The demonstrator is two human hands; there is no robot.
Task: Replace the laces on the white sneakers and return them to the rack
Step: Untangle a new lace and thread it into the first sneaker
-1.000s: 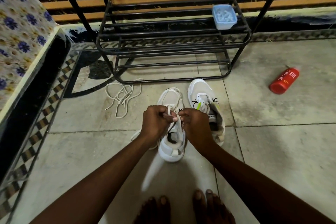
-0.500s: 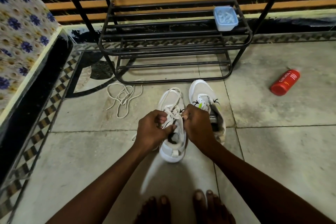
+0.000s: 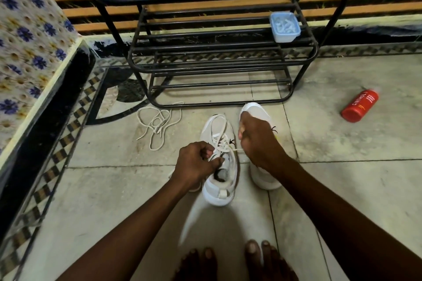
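Lacing of one white sneaker (image 3: 219, 191) on the tiled floor, in front of the black rack (image 3: 205, 64).
Your left hand (image 3: 196, 162) curls at the sneaker's throat, fingers pinching its lace (image 3: 220, 139); your right hand (image 3: 258, 141), closed in a fist, grips a taut end of that lace; the second sneaker (image 3: 255, 109) stands just beside, partly hidden by that hand; a loose lace (image 3: 157, 125) lies to the left; a blue box (image 3: 285, 27) sits on the rack; a red bottle (image 3: 360, 105) lies well apart.
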